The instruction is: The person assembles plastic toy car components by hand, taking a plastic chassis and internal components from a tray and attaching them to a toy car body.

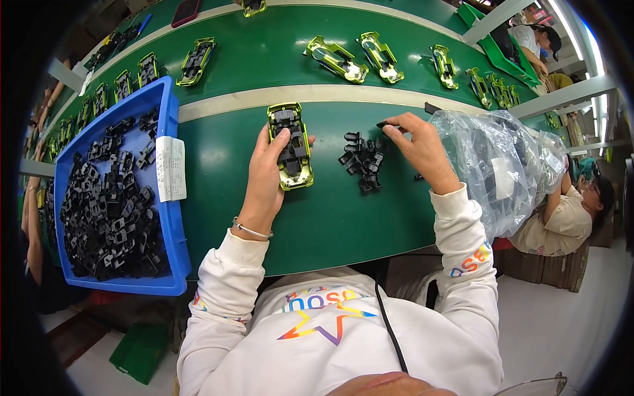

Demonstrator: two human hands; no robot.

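Note:
My left hand (pixel 269 162) is closed around a toy car body (pixel 294 173), lime green with a black interior part set in it. The thumb lies over the black part, and the body is held just above the green worktop. To the right, my right hand (pixel 417 142) pinches a small black plastic part (pixel 382 124) between thumb and fingertips. Below and left of that hand lies a loose pile of small black parts (pixel 360 162) on the worktop. What exact kind of part they are is too small to tell.
A blue bin (pixel 177 251) full of black plastic parts stands at the left. On the right lies a clear plastic bag (pixel 472 165). Several lime-green car bodies (pixel 380 58) rest on the green belt (pixel 264 63) beyond the pale rail. Co-workers (pixel 561 221) sit nearby.

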